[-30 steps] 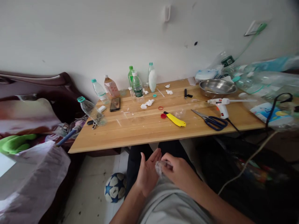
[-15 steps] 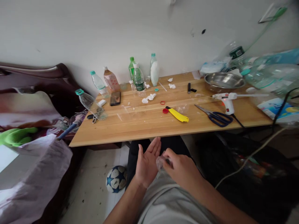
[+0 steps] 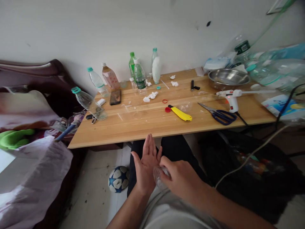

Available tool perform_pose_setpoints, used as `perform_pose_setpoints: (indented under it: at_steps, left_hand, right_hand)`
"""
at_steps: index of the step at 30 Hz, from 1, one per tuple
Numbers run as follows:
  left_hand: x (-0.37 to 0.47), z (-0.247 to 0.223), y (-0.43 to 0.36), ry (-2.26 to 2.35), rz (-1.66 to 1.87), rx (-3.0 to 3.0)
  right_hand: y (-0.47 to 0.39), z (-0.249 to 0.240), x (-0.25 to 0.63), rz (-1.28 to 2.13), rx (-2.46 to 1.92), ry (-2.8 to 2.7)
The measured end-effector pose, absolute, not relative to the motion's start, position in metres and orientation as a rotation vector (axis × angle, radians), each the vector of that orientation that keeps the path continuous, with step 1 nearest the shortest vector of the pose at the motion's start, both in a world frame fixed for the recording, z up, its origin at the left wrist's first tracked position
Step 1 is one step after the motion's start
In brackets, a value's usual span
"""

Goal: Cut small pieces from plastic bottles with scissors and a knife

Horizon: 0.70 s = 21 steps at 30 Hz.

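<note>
My left hand is held palm up over my lap, fingers stretched out and thumb apart, with nothing in it. Close beside its palm, my right hand is closed around a small clear plastic piece, perhaps cut from a bottle; most of it is hidden by my fingers. Both hands are below the front edge of the wooden table. On the tabletop beyond them lie a yellow utility knife, a red cap and blue-handled scissors.
Several plastic bottles stand along the wall side. A white glue gun with a lit light sits at right, by a metal bowl. Crumpled tissue lies mid-table. A ball rests on the floor at left.
My left hand has turned more upright, its fingers spreading and pointing toward the table edge. The right hand, still gripping the clear piece, has shifted slightly left and down. The view has tilted slightly.
</note>
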State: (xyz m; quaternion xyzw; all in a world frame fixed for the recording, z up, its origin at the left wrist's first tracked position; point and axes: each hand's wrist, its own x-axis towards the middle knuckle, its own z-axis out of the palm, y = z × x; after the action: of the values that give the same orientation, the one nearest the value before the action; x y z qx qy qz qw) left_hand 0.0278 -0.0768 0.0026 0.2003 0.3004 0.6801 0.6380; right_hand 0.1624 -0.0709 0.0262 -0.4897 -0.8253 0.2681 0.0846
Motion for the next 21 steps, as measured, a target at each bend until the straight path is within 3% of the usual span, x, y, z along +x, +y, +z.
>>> perform_pose_setpoints:
  at_steps: [9, 16, 21]
  left_hand:
    - [0.022, -0.015, -0.086, 0.842, 1.454, 1.052]
    - [-0.021, -0.016, -0.042, 1.354, 0.800, 2.584]
    - [-0.038, -0.021, -0.017, 1.403, 0.565, 2.838]
  right_hand:
    - [-0.059, 0.025, 0.168, 0.806, -1.403, -2.311]
    - [-0.004, 0.006, 0.217, 0.603, -1.621, -1.826]
    - [0.020, 0.003, 0.221, 0.769, -1.557, -1.712]
